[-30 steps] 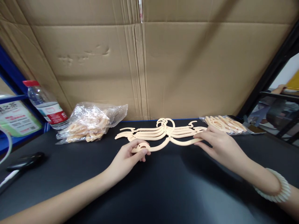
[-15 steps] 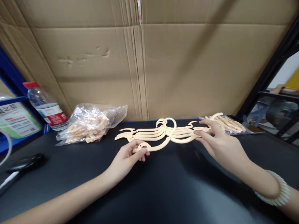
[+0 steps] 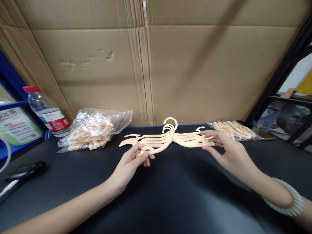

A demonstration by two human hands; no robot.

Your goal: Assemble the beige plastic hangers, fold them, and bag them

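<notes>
A beige plastic folding clothes hanger (image 3: 162,148) is spread above the table, its hook standing up at the centre. Its left end, with a round hole, is pinched between thumb and fingers of my left hand (image 3: 136,159). At its other end, my right hand (image 3: 226,149) has the thumb below and fingers above, closed around the arm tip. Several similar beige hangers (image 3: 156,140) lie stacked just behind, partly hidden by the held one and by my fingers.
To the left, a clear bag of beige hanger parts (image 3: 91,130) lies beside a red-capped bottle (image 3: 52,113). A black computer mouse (image 3: 26,170) is nearer. Another bagged bundle (image 3: 235,129) sits at right. Cardboard (image 3: 195,65) walls the back of the black table (image 3: 165,201).
The hanger's right arm has swung down and outward with my right hand, and its hook now points up. My left hand keeps its grip, shifted slightly left.
</notes>
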